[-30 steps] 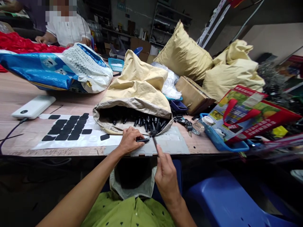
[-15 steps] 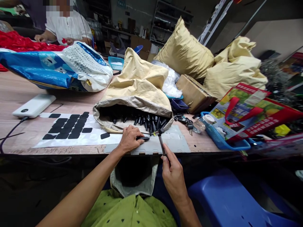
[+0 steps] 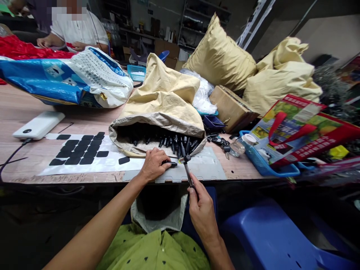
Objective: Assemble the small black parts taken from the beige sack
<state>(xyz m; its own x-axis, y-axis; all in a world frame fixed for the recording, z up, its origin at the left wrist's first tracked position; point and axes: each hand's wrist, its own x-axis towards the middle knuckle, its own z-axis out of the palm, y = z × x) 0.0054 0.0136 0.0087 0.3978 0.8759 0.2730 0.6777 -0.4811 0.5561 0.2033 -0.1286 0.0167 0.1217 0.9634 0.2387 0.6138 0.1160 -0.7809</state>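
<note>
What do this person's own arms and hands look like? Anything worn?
The left hand and right hand are bare: no gloves, and no watch or bracelet shows. The forearms are uncovered, with no sleeves in view. The person wears a green top with small dark motifs.

The green top (image 3: 153, 247) bears scattered small dark motifs.

White power bank (image 3: 39, 125) near a blue-and-white bag (image 3: 63, 87) on the bench (image 3: 84, 122), blue plastic chair (image 3: 267, 232) at lower right
</note>
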